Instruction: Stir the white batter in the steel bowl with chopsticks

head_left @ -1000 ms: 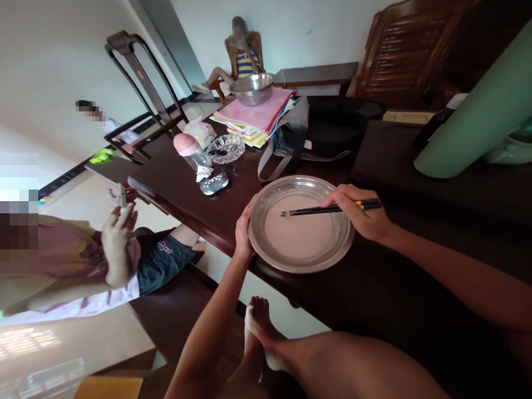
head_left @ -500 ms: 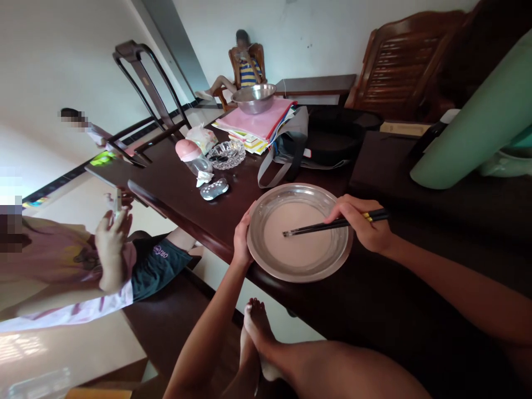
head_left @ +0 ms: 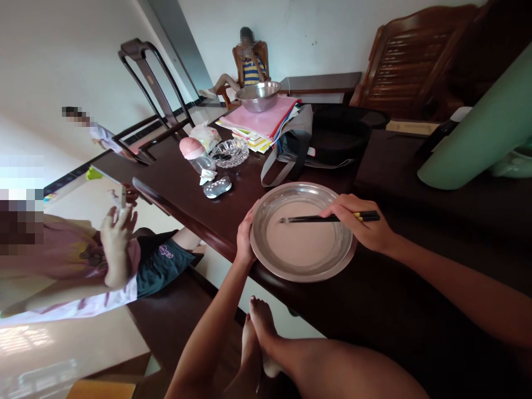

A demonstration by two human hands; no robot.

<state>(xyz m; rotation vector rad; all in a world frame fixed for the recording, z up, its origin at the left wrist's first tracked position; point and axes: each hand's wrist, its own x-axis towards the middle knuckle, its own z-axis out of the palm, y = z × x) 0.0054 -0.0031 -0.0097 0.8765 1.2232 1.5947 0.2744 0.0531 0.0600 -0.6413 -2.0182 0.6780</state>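
A wide metal bowl [head_left: 261, 252] rests at the edge of the dark wooden table, holding a smooth, pale pinkish-beige liquid [head_left: 305, 241]. My left hand [head_left: 246, 235] grips its left rim, the fingers partly hidden behind the wall. In my right hand [head_left: 359, 224], closed over the right side of the bowl, is a pair of black chopsticks [head_left: 310, 219] with gold bands. Their tips are at the liquid, left of the bowl's middle.
Beyond the bowl are a grey-black bag [head_left: 328, 144], folders [head_left: 257, 122] under a second metal bowl [head_left: 258, 98], a glass ashtray [head_left: 230, 153] and a pink-lidded bottle [head_left: 197, 155]. A green cylinder [head_left: 469, 130] stands at right. A person [head_left: 116, 244] sits at left; others are farther back.
The chopsticks have swung so their tips sit slightly farther up and left in the bowl, and they lie more level. My left hand keeps its hold on the rim.
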